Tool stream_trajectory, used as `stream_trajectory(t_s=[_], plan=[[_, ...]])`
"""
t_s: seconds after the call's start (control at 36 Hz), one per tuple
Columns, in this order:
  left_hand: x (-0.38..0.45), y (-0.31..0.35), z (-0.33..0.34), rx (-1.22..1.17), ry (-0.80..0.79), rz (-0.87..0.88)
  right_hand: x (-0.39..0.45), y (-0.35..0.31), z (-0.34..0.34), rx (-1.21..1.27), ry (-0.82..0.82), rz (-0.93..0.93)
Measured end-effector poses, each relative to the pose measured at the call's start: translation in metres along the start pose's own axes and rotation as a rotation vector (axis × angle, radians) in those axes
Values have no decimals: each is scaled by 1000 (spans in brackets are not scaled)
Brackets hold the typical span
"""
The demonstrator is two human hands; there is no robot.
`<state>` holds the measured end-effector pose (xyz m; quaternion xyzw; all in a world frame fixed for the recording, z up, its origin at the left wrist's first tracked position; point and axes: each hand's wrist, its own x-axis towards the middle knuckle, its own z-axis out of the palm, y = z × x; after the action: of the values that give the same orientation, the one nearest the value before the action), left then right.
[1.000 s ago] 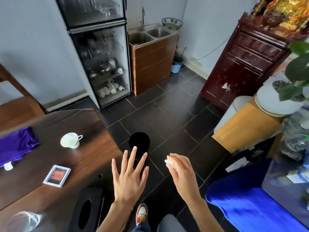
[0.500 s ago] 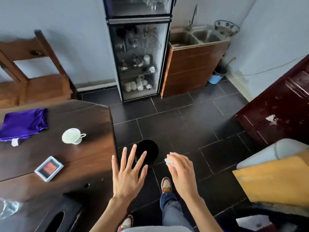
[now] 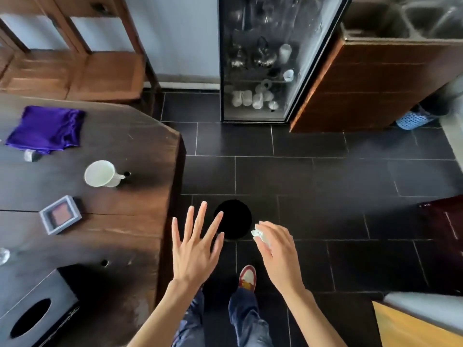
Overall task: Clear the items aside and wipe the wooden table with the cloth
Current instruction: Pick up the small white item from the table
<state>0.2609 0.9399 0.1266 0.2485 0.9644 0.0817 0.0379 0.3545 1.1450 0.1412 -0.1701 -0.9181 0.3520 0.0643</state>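
Landmark: the dark wooden table (image 3: 140, 201), whose right edge runs down the left half of the view.
Black tissue box (image 3: 37, 311): on the table's near corner, opening upward, not yet moved.
Folded purple cloth (image 3: 47, 128): on the table's far side, lying flat and untouched; judged to be the wiping cloth, so wiping has not begun.
Small grey-framed box with a reddish face (image 3: 61, 214): flat on the table between the cloth and the tissue box, awaiting clearing.
White ceramic cup (image 3: 101, 174): on the table just beyond the grey-framed box, tipped toward the camera, handle pointing to the table's edge.
Left hand (image 3: 194, 249): just off the table's right edge, over the floor, fingers spread wide and straight, holding nothing; probably free for the next item.
Round black bin (image 3: 233, 219): on the floor right of the table, mouth up.
Right hand (image 3: 278, 251): further right of the table, fingertips pinching a crumpled white scrap (image 3: 259, 232) beside the bin's rim, likely for dropping in.
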Motion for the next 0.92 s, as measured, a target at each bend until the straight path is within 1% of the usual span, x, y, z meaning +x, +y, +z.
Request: stream_trajectory(t_s=[0.11,0.36,0.5,0.67,0.78,0.92], plan=[[21,-4,49,-14,-31,-43,24,34,37,63,-18,37],[56,-24,171,-51,-76,-81,58,115,130,104,22,110],[69,-36,237,-76,-91,-107,63,157,177,120,15,154],[75,-43,314,-10,-120,-59,62,203,232,196,-3,195],[78,-48,359,-34,-135,-81,64,229,265,226,9,195],[82,-58,403,-53,-152,-120,66,258,300,249,-26,252]])
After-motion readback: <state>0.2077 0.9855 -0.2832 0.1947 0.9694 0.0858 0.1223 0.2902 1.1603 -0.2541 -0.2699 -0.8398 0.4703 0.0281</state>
